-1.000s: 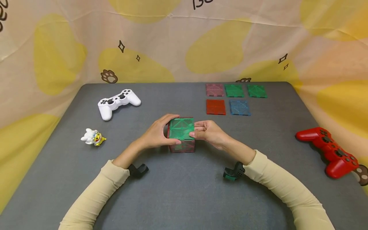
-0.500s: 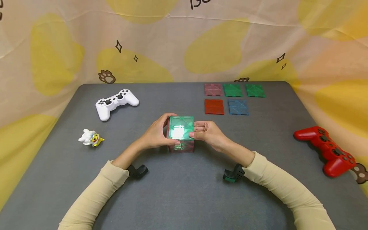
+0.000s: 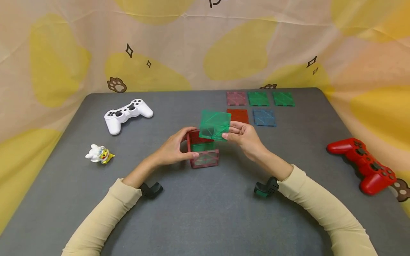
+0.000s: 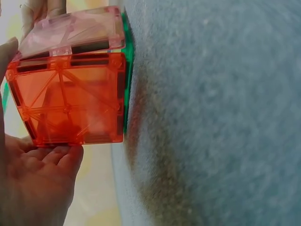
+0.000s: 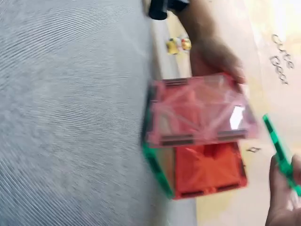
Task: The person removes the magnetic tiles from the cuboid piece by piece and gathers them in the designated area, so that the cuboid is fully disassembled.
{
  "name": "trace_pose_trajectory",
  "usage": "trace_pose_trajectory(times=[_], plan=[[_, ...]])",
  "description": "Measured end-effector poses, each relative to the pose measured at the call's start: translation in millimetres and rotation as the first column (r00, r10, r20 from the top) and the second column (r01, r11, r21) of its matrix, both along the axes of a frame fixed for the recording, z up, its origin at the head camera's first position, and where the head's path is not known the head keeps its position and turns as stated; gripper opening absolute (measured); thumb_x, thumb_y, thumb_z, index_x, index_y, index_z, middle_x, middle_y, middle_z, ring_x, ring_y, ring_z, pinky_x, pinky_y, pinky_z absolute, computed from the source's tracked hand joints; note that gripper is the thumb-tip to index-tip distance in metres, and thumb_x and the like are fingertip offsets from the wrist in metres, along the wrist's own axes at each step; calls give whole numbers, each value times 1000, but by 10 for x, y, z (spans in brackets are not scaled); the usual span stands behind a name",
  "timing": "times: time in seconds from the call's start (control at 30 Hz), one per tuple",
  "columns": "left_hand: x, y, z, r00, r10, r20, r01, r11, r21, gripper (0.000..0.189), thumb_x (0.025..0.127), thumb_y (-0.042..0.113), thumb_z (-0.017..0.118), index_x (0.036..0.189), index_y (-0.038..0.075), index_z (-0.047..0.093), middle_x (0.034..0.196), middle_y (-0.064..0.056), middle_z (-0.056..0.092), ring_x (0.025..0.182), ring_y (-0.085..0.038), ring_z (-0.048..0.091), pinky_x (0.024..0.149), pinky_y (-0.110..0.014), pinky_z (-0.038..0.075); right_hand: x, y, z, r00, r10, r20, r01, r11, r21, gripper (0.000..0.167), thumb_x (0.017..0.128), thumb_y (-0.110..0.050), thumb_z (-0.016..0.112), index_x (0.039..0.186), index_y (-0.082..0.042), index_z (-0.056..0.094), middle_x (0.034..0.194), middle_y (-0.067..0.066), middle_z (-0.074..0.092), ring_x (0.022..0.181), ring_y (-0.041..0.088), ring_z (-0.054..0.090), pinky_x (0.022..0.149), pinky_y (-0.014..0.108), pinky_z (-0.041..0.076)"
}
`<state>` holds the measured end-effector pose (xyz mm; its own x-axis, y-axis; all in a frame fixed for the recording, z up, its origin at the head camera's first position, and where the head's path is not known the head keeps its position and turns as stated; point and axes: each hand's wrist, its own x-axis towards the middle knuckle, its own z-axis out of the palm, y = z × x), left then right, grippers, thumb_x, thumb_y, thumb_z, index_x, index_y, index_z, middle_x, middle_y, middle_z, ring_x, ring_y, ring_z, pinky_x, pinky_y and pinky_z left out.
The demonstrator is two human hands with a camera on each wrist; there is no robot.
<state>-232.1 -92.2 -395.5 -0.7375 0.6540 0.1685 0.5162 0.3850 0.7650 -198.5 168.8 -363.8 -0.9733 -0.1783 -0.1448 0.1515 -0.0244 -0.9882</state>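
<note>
My left hand grips a small box of translucent magnetic tiles, its thumb on the pink front tile and fingers behind. A red tile forms the box's left wall, and a green tile lies under it as the floor. From the right wrist view the box's top and right side look uncovered. My right hand pinches a green square tile by its right edge, thumb on the near face. That tile hangs tilted above the box's right rear, apart from it in the right wrist view.
Behind the right hand lie flat tiles: pink, two green, red and blue. A white game controller and a small figurine are at left. A red controller lies near the right edge.
The green tile on top of the box has come off, raised up and to the right by my right hand. The inside of the box now shows. My left hand stays on the box.
</note>
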Motion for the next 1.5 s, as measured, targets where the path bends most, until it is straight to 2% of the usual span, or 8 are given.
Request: trace_pose_trajectory(times=[0.23, 0.53, 0.7, 0.83, 1.1, 1.27, 1.37, 1.5], plan=[[-10, -11, 27, 1000, -21, 13, 21, 1000, -2, 77, 72, 24, 77, 135, 7, 36, 126, -9, 52, 118, -21, 51, 104, -39, 37, -150, 404, 17, 985, -174, 15, 175, 974, -144, 62, 88, 5, 54, 141, 10, 22, 125, 14, 58, 79, -2, 65, 71, 16, 52], [-18, -29, 43, 998, -37, 41, 38, 999, -18, 79, 73, 26, 77, 136, 8, 34, 127, -8, 51, 121, -22, 50, 103, -40, 38, -283, 1296, 23, 977, -208, -32, 191, 938, -288, 75, 84, 13, 54, 142, 11, 7, 120, 8, 61, 85, 4, 64, 73, 17, 52], [-14, -25, 83, 998, -40, 57, 41, 999, -32, 80, 73, 29, 76, 137, 8, 33, 128, -6, 50, 121, -22, 49, 102, -42, 38, -349, 1834, 138, 979, -204, 4, 202, 967, -156, 77, 84, 4, 58, 143, 10, 9, 108, -6, 64, 86, 4, 66, 74, 18, 52], [-19, -26, 88, 997, -41, 62, 44, 998, -45, 80, 74, 31, 76, 138, 8, 33, 129, -6, 49, 122, -22, 49, 102, -42, 38, -401, 2157, 166, 989, -138, 60, 128, 980, 152, 68, 89, -1, 54, 141, 12, 12, 98, -16, 61, 85, -4, 63, 75, 15, 51], [-22, -25, 73, 997, -43, 56, 46, 997, -55, 80, 74, 30, 75, 137, 8, 33, 129, -7, 48, 122, -23, 49, 102, -43, 38, -471, 2342, 95, 987, -64, 146, -21, 856, 516, 60, 91, -1, 50, 136, 21, 16, 84, -16, 57, 74, -8, 60, 78, 19, 52], [-20, -19, 60, 997, -49, 58, 53, 997, -56, 79, 75, 31, 75, 137, 10, 33, 130, -6, 48, 123, -23, 48, 102, -43, 38, -477, 2308, 46, 982, -132, 133, 20, 778, 629, 52, 88, 5, 50, 130, 24, 26, 112, 36, 51, 64, -9, 58, 73, 22, 54], [-19, -21, 56, 997, -48, 60, 51, 997, -50, 79, 74, 31, 75, 137, 9, 32, 130, -7, 48, 123, -23, 48, 102, -43, 38, -484, 2266, 39, 979, -178, 97, 56, 697, 715, 48, 86, 2, 52, 127, 23, 36, 127, 42, 39, 58, -9, 55, 80, 36, 53], [-22, -32, 54, 997, -42, 59, 45, 998, -47, 80, 74, 29, 76, 138, 8, 32, 130, -8, 48, 124, -23, 47, 103, -43, 37, -491, 2210, 36, 974, -225, 6, 127, 570, 812, 42, 82, -3, 58, 117, 19, 51, 109, 34, 59, 56, 5, 62, 92, 56, 40]])
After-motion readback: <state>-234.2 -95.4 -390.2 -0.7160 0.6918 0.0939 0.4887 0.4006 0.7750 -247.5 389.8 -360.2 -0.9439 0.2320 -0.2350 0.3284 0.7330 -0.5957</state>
